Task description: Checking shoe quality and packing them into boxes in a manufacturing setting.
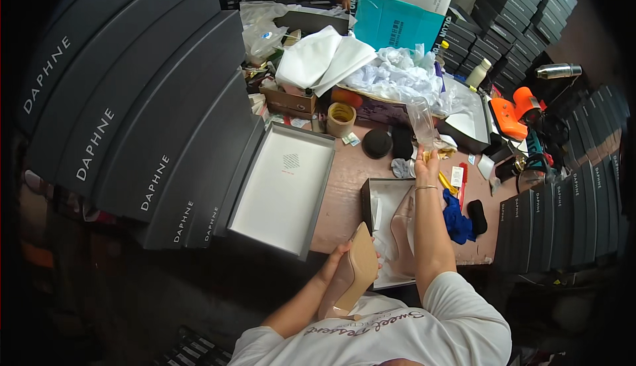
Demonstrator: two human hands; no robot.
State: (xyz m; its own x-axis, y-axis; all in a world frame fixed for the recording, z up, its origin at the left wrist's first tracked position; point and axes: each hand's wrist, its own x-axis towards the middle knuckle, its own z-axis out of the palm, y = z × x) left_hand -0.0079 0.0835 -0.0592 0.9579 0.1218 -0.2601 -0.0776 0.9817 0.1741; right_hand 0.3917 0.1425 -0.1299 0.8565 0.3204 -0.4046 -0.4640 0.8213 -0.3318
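Observation:
My left hand (336, 263) grips a beige high-heeled shoe (358, 263) near my chest, its tan sole facing up and its toe pointing away from me. My right hand (427, 158) reaches over the table, its fingers closed around the lower end of a clear plastic bottle-like piece (421, 119). Beneath my right forearm is an open dark shoe box (377, 184) with a pale inside. Another beige shoe (401, 230) lies in it, partly covered by the arm. White paper (377, 212) shows along the box's left side.
Left of the box lies a white-lined lid (281, 187). Behind are a tape roll (341, 119), a round black object (377, 144) and crumpled white paper (397, 74). A blue cloth (457, 220) sits at right. Tall stacks of dark boxes (132, 101) flank the table.

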